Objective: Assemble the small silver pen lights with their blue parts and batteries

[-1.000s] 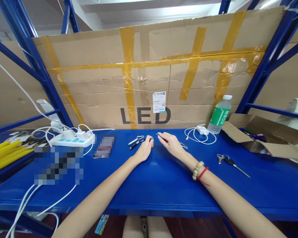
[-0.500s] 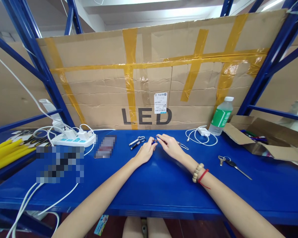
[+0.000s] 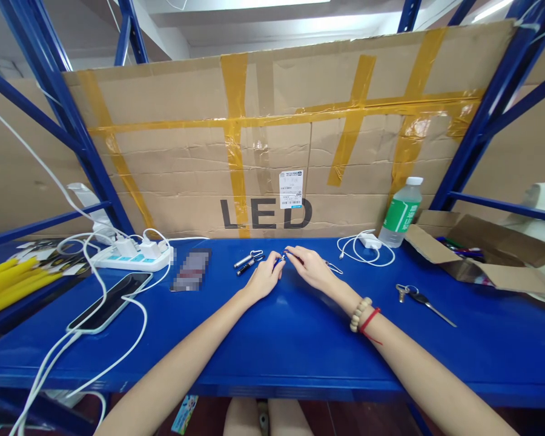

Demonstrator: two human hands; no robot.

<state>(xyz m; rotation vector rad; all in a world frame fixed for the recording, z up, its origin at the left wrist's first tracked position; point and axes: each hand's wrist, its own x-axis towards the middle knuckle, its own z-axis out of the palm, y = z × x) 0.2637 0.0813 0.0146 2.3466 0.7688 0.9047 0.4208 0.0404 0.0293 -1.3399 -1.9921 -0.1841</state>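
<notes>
My left hand (image 3: 266,280) and my right hand (image 3: 309,266) meet at the back middle of the blue shelf (image 3: 272,339). Both pinch a small blue and silver part (image 3: 282,258) between their fingertips; it is too small to name. Two small silver pen-like lights with clips (image 3: 249,261) lie just left of my left hand. A thin metal clip (image 3: 335,266) pokes out from behind my right hand. A bead bracelet and a red string circle my right wrist (image 3: 364,313).
A phone on a white cable (image 3: 111,301) lies at the left, with a white power strip (image 3: 131,259) behind it. A water bottle (image 3: 402,211), coiled charger cable (image 3: 366,247), keys (image 3: 420,297) and an open cardboard box (image 3: 476,251) stand at the right. Taped cardboard (image 3: 272,145) walls the back.
My two hands have drawn together from slightly apart; their fingertips now meet on the small part. The view shifted a little.
</notes>
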